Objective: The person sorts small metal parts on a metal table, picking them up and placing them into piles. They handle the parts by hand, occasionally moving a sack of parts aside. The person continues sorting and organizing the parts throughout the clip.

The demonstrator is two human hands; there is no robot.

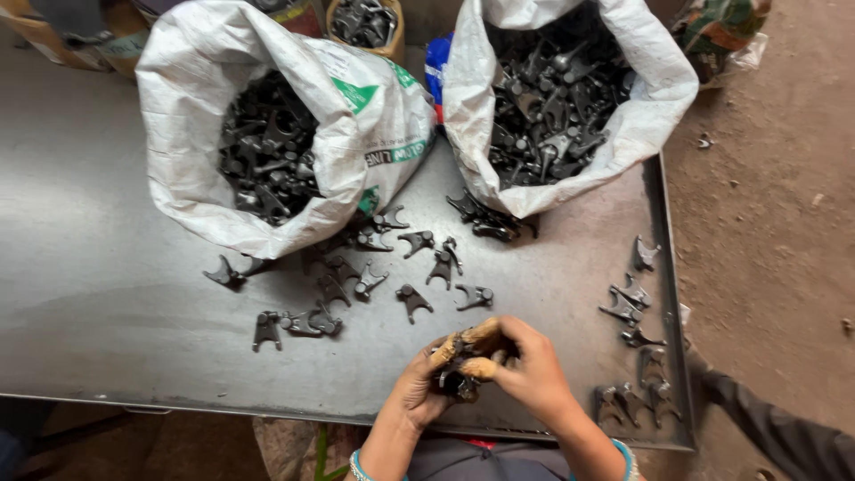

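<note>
Forked metal part point(457, 383), dark and oily, sits clamped between both hands at the near edge of the steel table point(107, 294); fingers cover most of it, so its full shape is hard to make out. The left hand point(419, 387) cups it from below, and the right hand point(530, 370) closes over it from above, fingertips wrapped in tan tape. Loose matching parts point(356, 281) lie scattered mid-table, with a smaller row point(637, 347) along the right rim. Two white woven sacks point(356, 116) point(641, 98) hold more, their depths lost in shadow. A sleeve point(784, 432) is cut off at the lower right.
</note>
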